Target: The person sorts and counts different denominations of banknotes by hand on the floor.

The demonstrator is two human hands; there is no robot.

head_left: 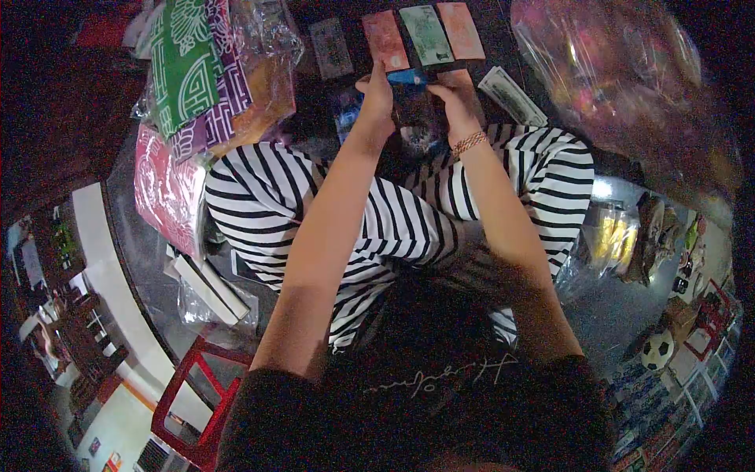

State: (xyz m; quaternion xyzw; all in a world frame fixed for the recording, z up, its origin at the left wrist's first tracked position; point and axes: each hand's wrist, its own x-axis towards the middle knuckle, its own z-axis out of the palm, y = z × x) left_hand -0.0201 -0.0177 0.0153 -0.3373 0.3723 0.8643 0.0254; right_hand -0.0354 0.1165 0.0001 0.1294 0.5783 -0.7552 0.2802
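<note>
My left hand (377,98) is closed on the left end of a blue paper slip (406,77), perhaps a banknote. At its right end, my right hand (458,110) grips it with the thumb on top; a chain bracelet circles that wrist. Beyond my hands lie banknote-like papers in a row: a grey one (332,49), a red one (384,39), a green one (427,36) and an orange-red one (461,30). Another reddish note (465,82) is partly hidden behind my right hand. A black-and-white banded bundle of notes (513,96) rests to its right.
Plastic-wrapped green and purple patterned packs (189,71) are stacked at left, above a pink pack (167,181). A large clear bag (613,63) bulges at upper right. Yellow items in plastic (615,236) and a red-framed object (197,393) lie farther out. My crossed legs (267,197) wear striped trousers.
</note>
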